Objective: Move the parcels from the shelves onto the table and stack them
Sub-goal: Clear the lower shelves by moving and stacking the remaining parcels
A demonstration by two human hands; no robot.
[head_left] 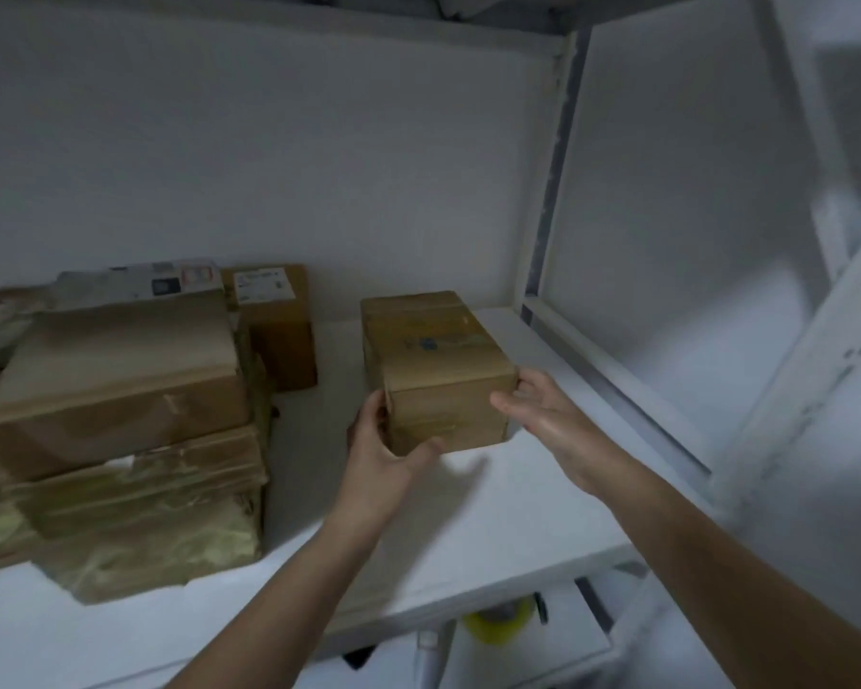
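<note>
A small brown cardboard parcel [436,360] stands on the white shelf [493,499], right of middle. My left hand [386,452] grips its near left corner, thumb across the front face and fingers round the left side. My right hand [548,415] is at the parcel's near right edge, fingertips touching the right side, thumb stretched out in front. At the left of the shelf is a pile of bigger parcels: a large brown box [115,380] on top of a plastic-wrapped one [145,514]. Behind them stands a smaller labelled box [277,320].
The shelf's white post [548,191] and side rail [612,380] close off the right side. A white wall lies behind. Below the shelf edge a yellow tape roll [498,624] lies on a lower level. Bare shelf surface lies in front of the small parcel.
</note>
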